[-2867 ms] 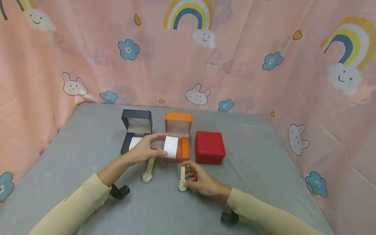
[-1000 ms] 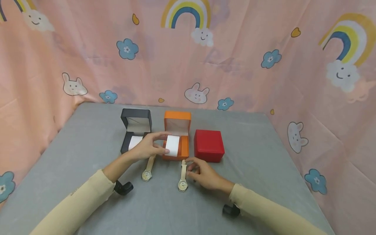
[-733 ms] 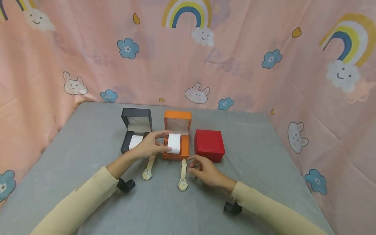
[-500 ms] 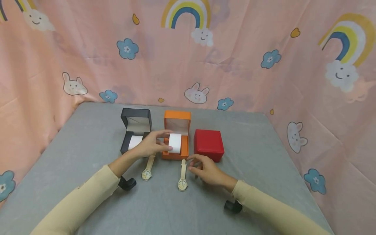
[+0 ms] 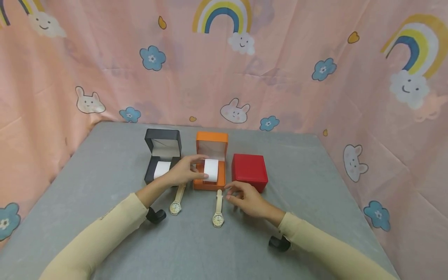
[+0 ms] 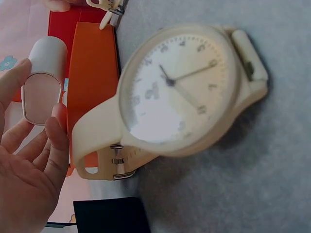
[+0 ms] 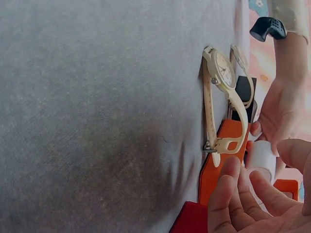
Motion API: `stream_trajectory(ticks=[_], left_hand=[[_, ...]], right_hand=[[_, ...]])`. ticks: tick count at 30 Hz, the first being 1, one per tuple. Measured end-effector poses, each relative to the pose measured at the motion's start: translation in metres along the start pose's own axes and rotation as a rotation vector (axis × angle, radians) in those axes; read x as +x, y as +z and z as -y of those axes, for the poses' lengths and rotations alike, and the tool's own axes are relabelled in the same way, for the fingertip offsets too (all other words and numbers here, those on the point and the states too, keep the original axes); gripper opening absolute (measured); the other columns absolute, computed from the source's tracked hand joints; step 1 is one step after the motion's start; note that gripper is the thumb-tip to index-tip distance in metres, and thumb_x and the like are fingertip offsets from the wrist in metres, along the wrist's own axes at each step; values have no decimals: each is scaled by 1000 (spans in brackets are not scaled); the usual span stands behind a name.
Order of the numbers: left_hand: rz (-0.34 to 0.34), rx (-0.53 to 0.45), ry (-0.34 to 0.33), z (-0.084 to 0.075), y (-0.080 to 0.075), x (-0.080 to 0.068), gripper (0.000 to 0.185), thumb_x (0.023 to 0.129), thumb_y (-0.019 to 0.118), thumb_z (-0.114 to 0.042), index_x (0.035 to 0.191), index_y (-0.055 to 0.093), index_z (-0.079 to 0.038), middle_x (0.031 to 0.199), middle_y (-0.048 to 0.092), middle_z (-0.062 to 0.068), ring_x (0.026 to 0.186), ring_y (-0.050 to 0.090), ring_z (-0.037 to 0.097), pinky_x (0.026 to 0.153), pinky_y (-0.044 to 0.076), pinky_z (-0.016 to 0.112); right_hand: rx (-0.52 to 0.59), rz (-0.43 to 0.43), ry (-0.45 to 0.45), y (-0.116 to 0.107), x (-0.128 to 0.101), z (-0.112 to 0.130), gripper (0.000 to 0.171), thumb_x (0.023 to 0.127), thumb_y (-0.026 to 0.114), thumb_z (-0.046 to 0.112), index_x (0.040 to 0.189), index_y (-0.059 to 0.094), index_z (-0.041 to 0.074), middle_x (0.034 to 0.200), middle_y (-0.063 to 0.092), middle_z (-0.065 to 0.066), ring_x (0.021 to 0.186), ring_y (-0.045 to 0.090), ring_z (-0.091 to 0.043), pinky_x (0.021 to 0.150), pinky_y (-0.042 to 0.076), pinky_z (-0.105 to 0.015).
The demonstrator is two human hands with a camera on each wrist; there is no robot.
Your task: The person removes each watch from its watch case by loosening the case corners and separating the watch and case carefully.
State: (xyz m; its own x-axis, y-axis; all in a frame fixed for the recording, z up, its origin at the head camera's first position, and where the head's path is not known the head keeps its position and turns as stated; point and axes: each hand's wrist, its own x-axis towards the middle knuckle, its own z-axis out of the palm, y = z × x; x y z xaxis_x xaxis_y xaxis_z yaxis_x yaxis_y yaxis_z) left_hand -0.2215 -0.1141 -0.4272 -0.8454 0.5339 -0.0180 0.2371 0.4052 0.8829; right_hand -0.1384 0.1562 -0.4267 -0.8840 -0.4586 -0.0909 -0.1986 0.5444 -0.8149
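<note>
My left hand (image 5: 197,168) pinches a white watch pillow (image 5: 211,170) and holds it in the open orange box (image 5: 210,186). The left wrist view shows the pillow (image 6: 43,87) between my thumb and fingers (image 6: 54,145). My right hand (image 5: 231,193) hovers with loosely curled fingers just right of a cream watch (image 5: 218,219) lying flat on the grey table (image 5: 105,155), holding nothing. A second cream watch (image 5: 175,208) lies below my left wrist, large in the left wrist view (image 6: 180,92). In the right wrist view the nearer watch (image 7: 221,73) lies beside the orange box (image 7: 226,160).
An open black box (image 5: 162,142) with its own white pillow (image 5: 161,169) stands left of the orange box. A shut red box (image 5: 249,173) stands to its right. A pink patterned curtain (image 5: 280,70) closes in the table's back and sides.
My right hand has let go of the right watch and drifted up and right, towards the red box. My left hand has carried the white pillow rightwards and further into the orange box.
</note>
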Motion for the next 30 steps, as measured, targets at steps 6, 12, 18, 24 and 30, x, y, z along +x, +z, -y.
stream_trajectory(ticks=[6,12,18,24,30], left_hand=[[-17,70,-36,0,1,5,70,87,80,-21,149,49,-11,148,54,20,88,67,19,71,53,28],[-13,90,-64,1,0,4,71,87,80,-16,150,48,-8,138,59,20,70,60,13,59,48,26],[-15,96,-71,2,3,1,73,85,82,-16,149,49,-7,97,68,12,60,54,11,54,43,25],[-20,116,-48,4,7,3,72,83,83,-13,147,51,-3,66,61,0,55,51,9,51,41,22],[-32,138,-37,2,9,8,71,82,84,-12,145,53,-3,68,60,0,56,51,9,51,41,22]], right_hand=[[-7,5,4,-2,2,1,32,96,68,16,126,65,6,104,70,-10,72,59,-14,62,51,-26],[4,18,0,0,3,2,32,96,68,16,126,65,6,104,69,-11,70,58,-14,58,50,-25],[10,23,0,2,3,5,32,96,67,15,126,65,5,103,69,-10,71,59,-15,60,50,-24],[13,24,-4,2,2,5,31,96,67,14,125,65,5,102,69,-10,74,59,-15,63,51,-24],[18,17,10,-1,1,4,32,96,68,16,125,66,5,104,69,-10,77,61,-17,67,52,-25]])
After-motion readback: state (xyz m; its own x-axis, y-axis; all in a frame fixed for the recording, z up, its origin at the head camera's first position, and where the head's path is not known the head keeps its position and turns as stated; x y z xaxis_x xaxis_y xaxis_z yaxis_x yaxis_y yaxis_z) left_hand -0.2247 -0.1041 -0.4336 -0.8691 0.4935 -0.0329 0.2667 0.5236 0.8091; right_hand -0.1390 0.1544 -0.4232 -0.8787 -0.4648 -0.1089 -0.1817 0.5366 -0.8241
